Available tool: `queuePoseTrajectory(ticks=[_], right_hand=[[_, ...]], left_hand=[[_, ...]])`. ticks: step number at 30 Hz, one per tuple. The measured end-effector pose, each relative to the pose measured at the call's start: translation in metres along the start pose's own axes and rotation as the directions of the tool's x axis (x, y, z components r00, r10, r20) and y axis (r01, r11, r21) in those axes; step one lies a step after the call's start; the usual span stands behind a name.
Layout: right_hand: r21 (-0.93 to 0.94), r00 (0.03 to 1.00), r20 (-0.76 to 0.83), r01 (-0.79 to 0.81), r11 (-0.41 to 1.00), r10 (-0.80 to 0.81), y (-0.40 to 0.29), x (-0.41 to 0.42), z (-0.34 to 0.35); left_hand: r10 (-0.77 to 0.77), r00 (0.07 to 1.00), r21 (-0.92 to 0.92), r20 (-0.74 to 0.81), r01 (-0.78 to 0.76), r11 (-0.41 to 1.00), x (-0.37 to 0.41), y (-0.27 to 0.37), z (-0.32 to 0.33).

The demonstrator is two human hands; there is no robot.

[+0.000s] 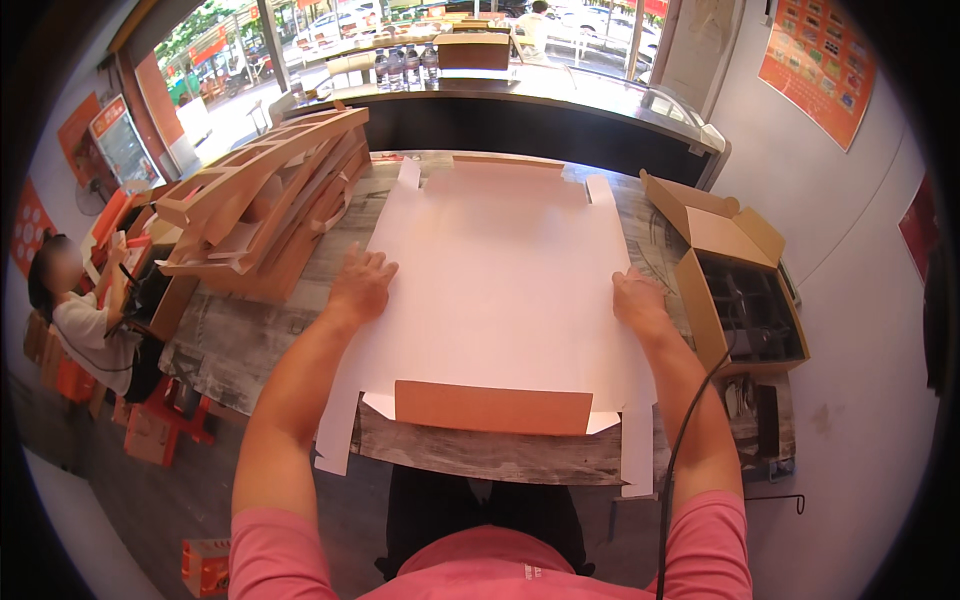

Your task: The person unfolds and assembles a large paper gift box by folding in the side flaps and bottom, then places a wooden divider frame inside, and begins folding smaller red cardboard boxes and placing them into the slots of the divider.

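Note:
A large die-cut cardboard sheet (pixel 495 300), white side up, lies on the wood-patterned table (pixel 480 457) before me. Its near flap (pixel 493 407) is folded up and shows an orange-brown face; narrow side strips reach past the table's near edge. At the sheet's left edge rests my left hand (pixel 364 285), fingers slightly bent and apart, touching the edge. My right hand (pixel 638 298) is at the right edge with its fingers curled; whether it grips the board cannot be told.
Folded cardboard pieces (pixel 277 202) are stacked on the table's left. An open carton (pixel 739 307) with dark dividers stands at the right, near a black cable (pixel 686 427). A counter (pixel 510 127) bounds the far side. Another person (pixel 94 330) sits at far left.

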State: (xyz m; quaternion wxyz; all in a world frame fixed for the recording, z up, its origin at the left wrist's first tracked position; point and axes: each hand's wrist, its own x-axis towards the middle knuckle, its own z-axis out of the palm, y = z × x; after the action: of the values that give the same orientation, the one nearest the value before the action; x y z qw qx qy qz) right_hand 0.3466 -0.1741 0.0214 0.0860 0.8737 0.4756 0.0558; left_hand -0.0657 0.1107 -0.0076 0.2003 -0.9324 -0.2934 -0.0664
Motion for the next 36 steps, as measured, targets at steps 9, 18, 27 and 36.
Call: queuePoseTrajectory(ticks=[9, 18, 27, 36], right_hand=[[0.275, 0.986, -0.118, 0.144, 0.951, -0.115, 0.0, 0.056, 0.054], [0.248, 0.998, -0.06, 0.03, 0.968, -0.015, -0.009, 0.053, 0.045], [0.294, 0.987, -0.16, 0.044, 0.955, 0.004, -0.003, 0.083, 0.09], [0.272, 0.994, -0.104, 0.045, 0.961, -0.017, -0.006, 0.085, 0.073]], left_hand=[[-0.256, 0.905, -0.251, 0.339, 0.35, 0.903, 0.048, 0.022, -0.039], [-0.248, 0.968, -0.132, 0.039, 0.251, 0.959, 0.056, 0.015, 0.015], [-0.277, 0.961, -0.416, -0.004, 0.25, 0.874, 0.083, 0.016, 0.069], [-0.259, 0.943, -0.431, 0.211, 0.327, 0.841, 0.087, 0.016, 0.052]])
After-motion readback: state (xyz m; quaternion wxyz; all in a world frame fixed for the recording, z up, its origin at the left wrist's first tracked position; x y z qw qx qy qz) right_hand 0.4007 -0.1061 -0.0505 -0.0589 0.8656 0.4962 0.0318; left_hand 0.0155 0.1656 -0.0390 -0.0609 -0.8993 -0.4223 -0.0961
